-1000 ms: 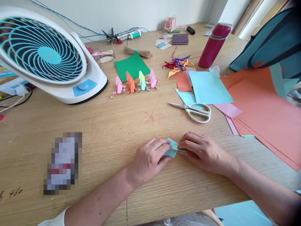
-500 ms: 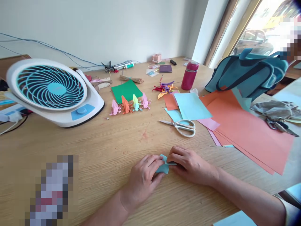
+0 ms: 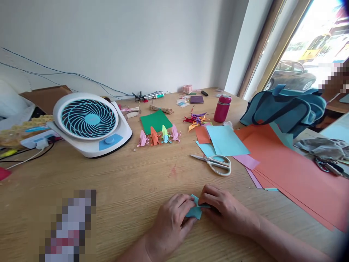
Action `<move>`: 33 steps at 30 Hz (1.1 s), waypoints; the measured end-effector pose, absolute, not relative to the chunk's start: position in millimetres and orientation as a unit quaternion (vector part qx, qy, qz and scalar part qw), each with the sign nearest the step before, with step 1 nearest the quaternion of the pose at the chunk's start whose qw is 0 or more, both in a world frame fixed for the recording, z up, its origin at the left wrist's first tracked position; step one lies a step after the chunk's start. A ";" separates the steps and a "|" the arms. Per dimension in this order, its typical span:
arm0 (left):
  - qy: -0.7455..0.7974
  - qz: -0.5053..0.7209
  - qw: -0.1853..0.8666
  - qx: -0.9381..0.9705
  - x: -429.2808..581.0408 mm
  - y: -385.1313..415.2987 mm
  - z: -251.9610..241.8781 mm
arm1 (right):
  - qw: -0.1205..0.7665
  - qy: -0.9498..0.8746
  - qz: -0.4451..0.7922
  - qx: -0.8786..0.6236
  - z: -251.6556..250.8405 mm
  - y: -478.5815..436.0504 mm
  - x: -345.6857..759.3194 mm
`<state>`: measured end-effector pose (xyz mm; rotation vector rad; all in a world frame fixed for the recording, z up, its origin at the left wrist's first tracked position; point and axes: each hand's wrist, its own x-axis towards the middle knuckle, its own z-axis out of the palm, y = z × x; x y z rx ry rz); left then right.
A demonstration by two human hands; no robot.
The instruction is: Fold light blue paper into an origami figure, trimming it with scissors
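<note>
Between my two hands lies a small piece of folded light-blue paper (image 3: 194,212) on the wooden table. My left hand (image 3: 176,217) grips its left side, fingers pressed on top and the thumb at the near edge. At the paper's right, my right hand (image 3: 225,208) pinches a raised flap with its fingertips; the fingers hide part of the fold. Beyond the hands rest scissors (image 3: 215,163) with white handles, their blades pointing left. Several folded paper figures (image 3: 155,137) in pink, orange and green stand in a row farther back.
A white fan (image 3: 92,123) stands at the left. Light-blue sheets (image 3: 228,140) and large orange sheets (image 3: 289,171) spread on the right, near a blue bag (image 3: 272,109). A pink bottle (image 3: 222,109), green paper (image 3: 156,121) and colourful strips (image 3: 195,119) lie toward the back.
The camera view has tilted up and shifted a little, so everything sits lower in the picture. Both hands keep their hold on the folded paper, with hardly any visible change.
</note>
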<state>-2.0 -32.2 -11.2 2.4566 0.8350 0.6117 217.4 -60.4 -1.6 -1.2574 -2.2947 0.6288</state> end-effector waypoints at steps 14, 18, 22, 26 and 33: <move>0.314 0.214 0.253 0.890 -2.4 -31.3 -14.4 | 0.238 -0.828 0.226 -0.454 -4.0 -60.3 216.0; 0.314 0.211 0.257 0.890 -2.2 -31.2 -10.8 | 0.236 -0.826 0.229 -0.458 -3.4 -60.6 216.1; 0.314 0.215 0.256 0.889 -1.9 -32.1 -8.3 | 0.237 -0.826 0.228 -0.457 -3.1 -60.8 216.1; 0.315 0.215 0.256 0.888 -1.6 -32.8 -9.8 | 0.236 -0.827 0.225 -0.457 -3.2 -60.0 216.0; 0.318 0.202 0.243 0.894 -1.8 -32.2 -11.2 | 0.234 -0.826 0.231 -0.458 -2.0 -60.5 215.9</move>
